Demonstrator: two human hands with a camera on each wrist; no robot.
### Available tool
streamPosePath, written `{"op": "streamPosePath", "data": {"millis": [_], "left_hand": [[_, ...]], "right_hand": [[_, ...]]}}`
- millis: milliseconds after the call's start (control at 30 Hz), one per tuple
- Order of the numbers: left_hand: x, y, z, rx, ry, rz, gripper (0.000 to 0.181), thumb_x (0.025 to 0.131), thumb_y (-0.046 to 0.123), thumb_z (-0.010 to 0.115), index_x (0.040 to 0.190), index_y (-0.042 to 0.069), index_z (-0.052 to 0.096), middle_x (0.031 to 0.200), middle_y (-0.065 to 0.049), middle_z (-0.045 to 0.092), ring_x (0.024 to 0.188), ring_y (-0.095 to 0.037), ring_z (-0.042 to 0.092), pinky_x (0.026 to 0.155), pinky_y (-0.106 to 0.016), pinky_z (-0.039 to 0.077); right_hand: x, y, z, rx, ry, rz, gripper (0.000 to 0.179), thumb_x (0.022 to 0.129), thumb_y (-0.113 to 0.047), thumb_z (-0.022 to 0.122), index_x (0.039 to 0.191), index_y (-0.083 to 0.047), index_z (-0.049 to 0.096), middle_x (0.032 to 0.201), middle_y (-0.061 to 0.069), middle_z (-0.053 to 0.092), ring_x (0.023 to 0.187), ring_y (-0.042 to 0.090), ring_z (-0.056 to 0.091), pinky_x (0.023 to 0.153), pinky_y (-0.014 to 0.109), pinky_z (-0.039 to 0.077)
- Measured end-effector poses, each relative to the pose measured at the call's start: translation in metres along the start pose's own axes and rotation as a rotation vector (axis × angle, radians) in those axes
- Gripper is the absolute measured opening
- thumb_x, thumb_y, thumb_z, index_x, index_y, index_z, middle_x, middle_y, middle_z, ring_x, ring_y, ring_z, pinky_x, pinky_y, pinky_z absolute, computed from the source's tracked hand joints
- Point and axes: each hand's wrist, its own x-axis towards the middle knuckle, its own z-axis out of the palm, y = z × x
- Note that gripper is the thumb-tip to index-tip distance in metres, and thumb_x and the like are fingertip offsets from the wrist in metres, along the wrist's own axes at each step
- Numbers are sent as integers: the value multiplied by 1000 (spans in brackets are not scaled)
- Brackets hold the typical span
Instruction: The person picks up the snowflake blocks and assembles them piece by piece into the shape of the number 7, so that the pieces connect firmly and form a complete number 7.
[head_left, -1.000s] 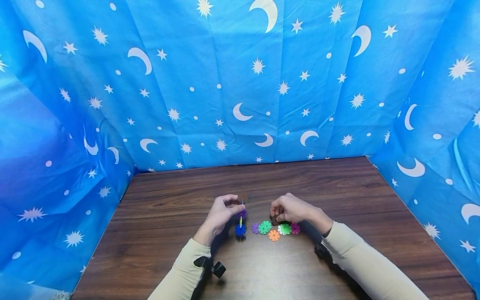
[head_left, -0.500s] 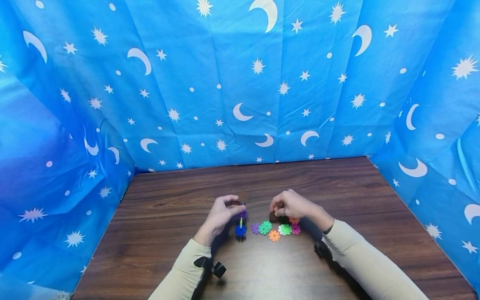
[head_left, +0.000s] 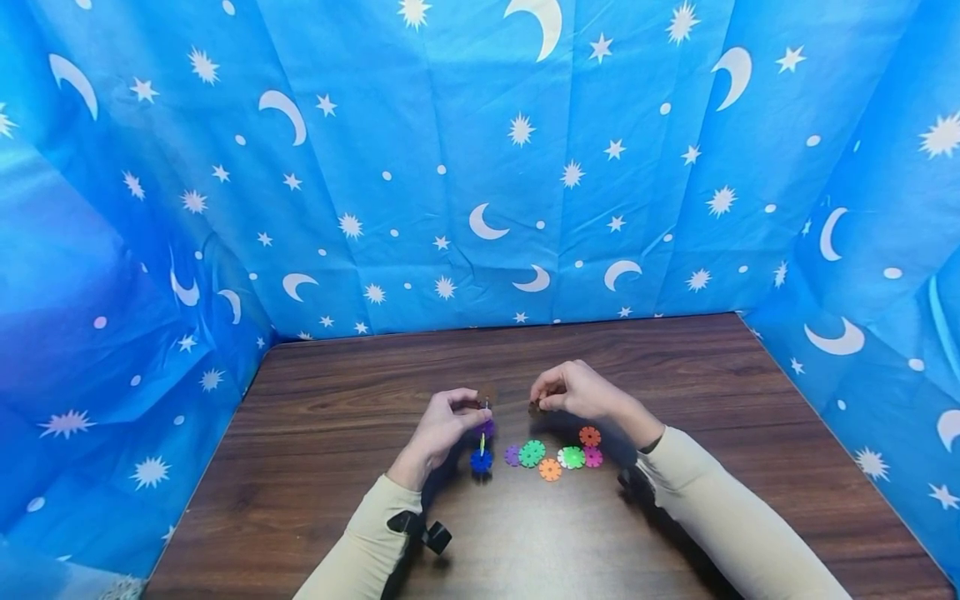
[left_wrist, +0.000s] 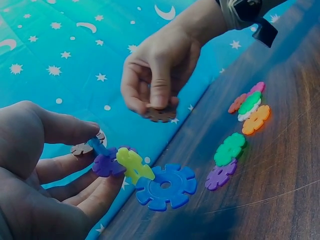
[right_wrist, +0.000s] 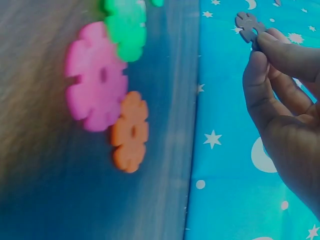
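Observation:
My left hand (head_left: 444,425) pinches a chain of interlocking notched discs between thumb and fingers. In the left wrist view the chain runs from a brown disc (left_wrist: 80,149) through a light blue disc (left_wrist: 98,146), a purple disc (left_wrist: 106,167) and a yellow disc (left_wrist: 131,165) to a larger-looking blue disc (left_wrist: 155,190). To the right, my right hand (head_left: 583,393) pinches a single brown notched disc (right_wrist: 246,24) by its edge, held above the table. The two hands are apart, and the fingers cover part of each brown disc.
Loose discs lie on the wooden table (head_left: 360,375): purple (head_left: 512,456), green (head_left: 531,447), orange (head_left: 550,477), light green (head_left: 574,452), pink (right_wrist: 90,90) and orange-red (head_left: 589,431). A white one shows partly beneath the light green. A blue star-and-moon cloth (head_left: 480,150) stands behind and at both sides.
The right hand has lifted the brown disc from beside the loose discs and moved it back and slightly left, uncovering the orange-red disc. The left hand stays nearly still.

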Motion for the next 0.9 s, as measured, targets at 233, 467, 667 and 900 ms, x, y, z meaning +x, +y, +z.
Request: {"op": "streamPosePath", "data": {"millis": [233,467,667,900], "left_hand": [[-1,-1,1,21,-20,3,28,83,-4,70,109,-12,59,87,-6,68,77,-10,65,75,-23,55],[-1,0,2,21,-27,0,29,84,-4,69,110,-13,58,87,-5,67,78,-9,66,75,-23,55],[-1,-1,1,19,-35,-5,29,85,-4,68,111,-12,57,90,-7,67,79,-10,66,77,-24,55],[-1,-1,2,24,-50,-6,31,85,-4,67,113,-13,56,93,-10,66,80,-10,66,77,-25,56]], "right_hand": [[7,-5,-5,48,39,-37,11,89,-6,69,92,-16,72,85,-4,72,70,10,62,57,24,48],[15,-11,-7,60,84,-36,10,90,-9,69,94,-18,73,91,-4,72,81,10,65,70,30,54],[23,-16,-5,62,135,-67,11,89,-8,70,94,-16,73,88,-5,73,79,9,65,70,26,52],[30,-19,-1,106,190,-98,13,88,-4,70,92,-15,74,84,-3,72,77,10,64,67,24,52]]}}
